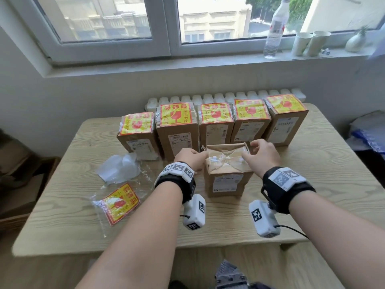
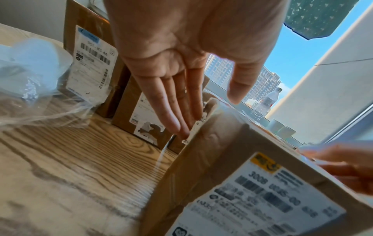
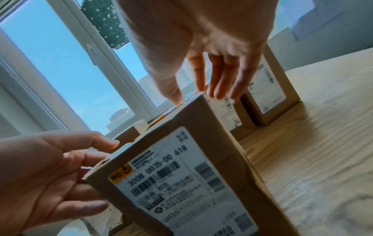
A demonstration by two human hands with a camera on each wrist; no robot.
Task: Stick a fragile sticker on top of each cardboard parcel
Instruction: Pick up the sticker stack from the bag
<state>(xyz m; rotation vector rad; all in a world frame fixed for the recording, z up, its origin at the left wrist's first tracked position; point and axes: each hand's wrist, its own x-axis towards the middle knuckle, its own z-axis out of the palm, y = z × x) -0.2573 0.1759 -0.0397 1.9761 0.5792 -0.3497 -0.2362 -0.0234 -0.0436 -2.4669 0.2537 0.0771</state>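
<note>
An unstickered cardboard parcel (image 1: 227,178) stands upright at the table's middle, its crinkled taped top bare. My left hand (image 1: 188,156) lies with straight fingers (image 2: 181,102) against its upper left edge and the thumb over the top. My right hand (image 1: 263,156) reaches over its upper right corner, thumb tip on the top edge and fingers (image 3: 220,79) hanging straight down the far side. Neither hand holds a sticker. Behind stands a row of several parcels (image 1: 177,132), each topped with a yellow and red fragile sticker (image 1: 176,113).
A clear bag of fragile stickers (image 1: 119,202) lies on the wooden table (image 1: 312,195) at the front left, with crumpled white backing paper (image 1: 119,167) behind it. A water bottle (image 1: 275,30) and paper cups (image 1: 310,42) stand on the windowsill.
</note>
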